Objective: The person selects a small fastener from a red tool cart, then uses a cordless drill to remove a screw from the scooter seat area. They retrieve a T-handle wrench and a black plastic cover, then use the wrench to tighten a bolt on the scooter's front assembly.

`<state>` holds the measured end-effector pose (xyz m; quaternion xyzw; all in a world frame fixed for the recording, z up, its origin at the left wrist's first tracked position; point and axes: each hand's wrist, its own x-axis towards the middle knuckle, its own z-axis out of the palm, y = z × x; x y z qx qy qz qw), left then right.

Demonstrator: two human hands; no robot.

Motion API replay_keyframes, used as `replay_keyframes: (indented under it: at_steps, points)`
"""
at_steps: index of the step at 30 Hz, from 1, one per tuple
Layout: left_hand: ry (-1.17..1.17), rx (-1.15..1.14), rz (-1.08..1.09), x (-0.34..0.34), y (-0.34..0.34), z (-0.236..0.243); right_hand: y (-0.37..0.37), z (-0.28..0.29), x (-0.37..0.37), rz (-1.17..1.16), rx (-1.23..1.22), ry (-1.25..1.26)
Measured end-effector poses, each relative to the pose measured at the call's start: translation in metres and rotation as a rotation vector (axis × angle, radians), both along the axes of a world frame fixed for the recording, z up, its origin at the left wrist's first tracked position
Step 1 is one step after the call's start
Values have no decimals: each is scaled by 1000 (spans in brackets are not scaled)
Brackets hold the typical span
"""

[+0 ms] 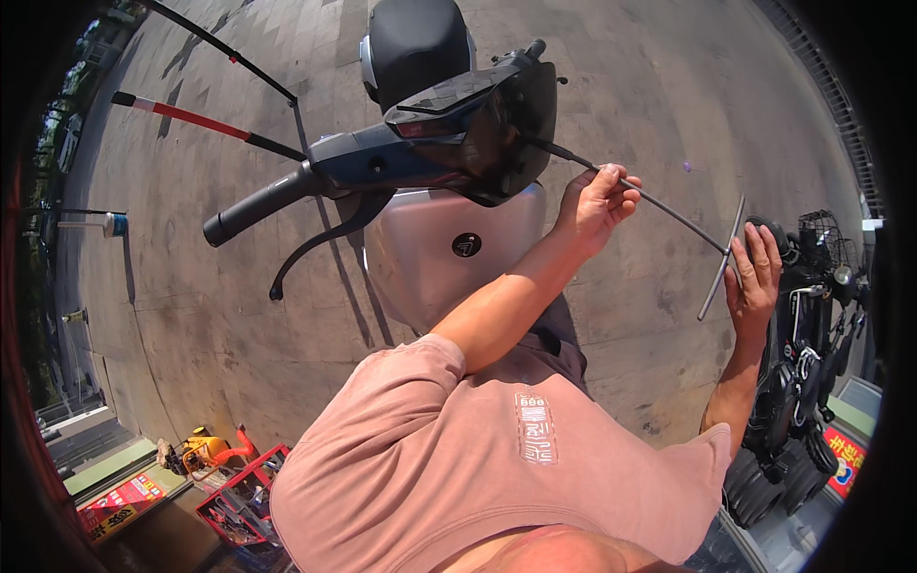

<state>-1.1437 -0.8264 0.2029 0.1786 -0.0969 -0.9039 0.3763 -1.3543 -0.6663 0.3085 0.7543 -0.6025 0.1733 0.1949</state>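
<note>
A T-handle socket wrench [676, 215] slants from the scooter's front down to the right. Its thicker socket end meets the glossy dark panel [521, 138] on the handlebar head; the exact contact is hard to make out. My left hand [600, 202] pinches the shaft near that end, thumb and fingers closed round it. At the other end, my right hand [755, 286] lies against the crossbar with its fingers stretched out, not wrapped round it. The scooter has a silver-grey front shield [420, 250] with a round black badge, and a black seat [418, 48].
On the left, the black grip [258, 205] and brake lever [320, 244] stick out. Beyond them stands a red, white and black pole [205, 122]. A red tool box [239, 501] sits lower left. Several black vehicle parts and tyres [788, 468] line the right side.
</note>
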Motion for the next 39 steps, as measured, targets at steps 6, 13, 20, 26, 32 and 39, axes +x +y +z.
replay_keyframes:
  at_steps: [6, 13, 20, 26, 32, 39]
  points:
    - [-47, -21, -34, 4, -2, -3, -14, 3, -9, 94, 263, -452]
    - [6, 54, 5, -1, -1, 4, -10, -15, -1, -178, 313, -1043]
    - [35, 38, 8, 0, 1, 1, 0, 23, 11, 78, 14, 83]
    - [-14, 59, 9, -1, 2, 3, -8, 22, 6, 87, 189, -144]
    - [-33, 65, 55, -5, 5, 9, -7, 10, 3, -105, 331, -674]
    - [16, 63, 61, -8, 6, 1, -6, 5, 4, -47, 205, -503]
